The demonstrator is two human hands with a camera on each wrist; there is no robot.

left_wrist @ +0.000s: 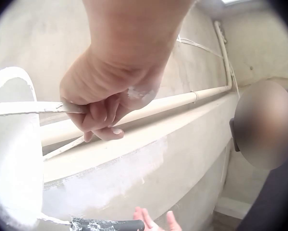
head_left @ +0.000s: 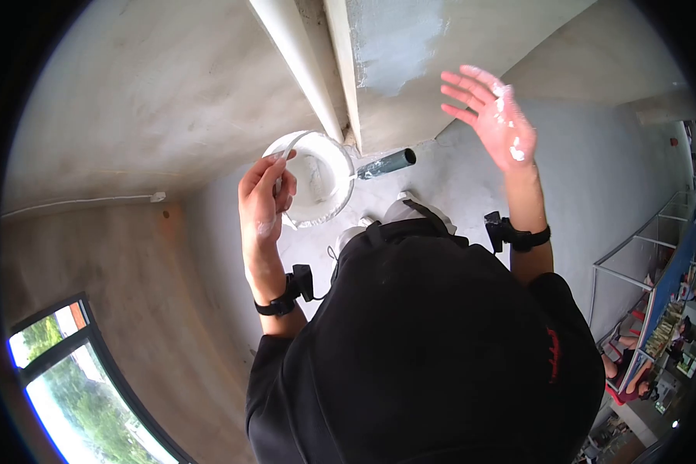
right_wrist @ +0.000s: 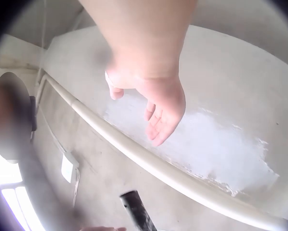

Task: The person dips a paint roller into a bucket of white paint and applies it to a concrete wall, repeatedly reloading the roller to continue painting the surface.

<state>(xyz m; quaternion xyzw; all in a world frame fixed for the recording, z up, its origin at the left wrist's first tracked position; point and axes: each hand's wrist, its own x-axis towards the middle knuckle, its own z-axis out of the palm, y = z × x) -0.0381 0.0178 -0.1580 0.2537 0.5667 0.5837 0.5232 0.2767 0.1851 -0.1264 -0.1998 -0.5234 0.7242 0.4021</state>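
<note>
White pipe (head_left: 301,69) ends close beyond bucket (head_left: 347,184); floor (head_left: 460,182) stretches right of bucket. Dark tool handle (head_left: 394,162) juts past bucket's right rim, well apart from right hand (head_left: 504,124), fingers spread. Left hand (head_left: 264,193), fingers curled, grips bucket's white strap (left_wrist: 28,108).

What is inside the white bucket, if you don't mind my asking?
Whitish material shows inside the bucket. The left hand and the handle it grips cover part of the opening; the material's depth cannot be told.
</note>
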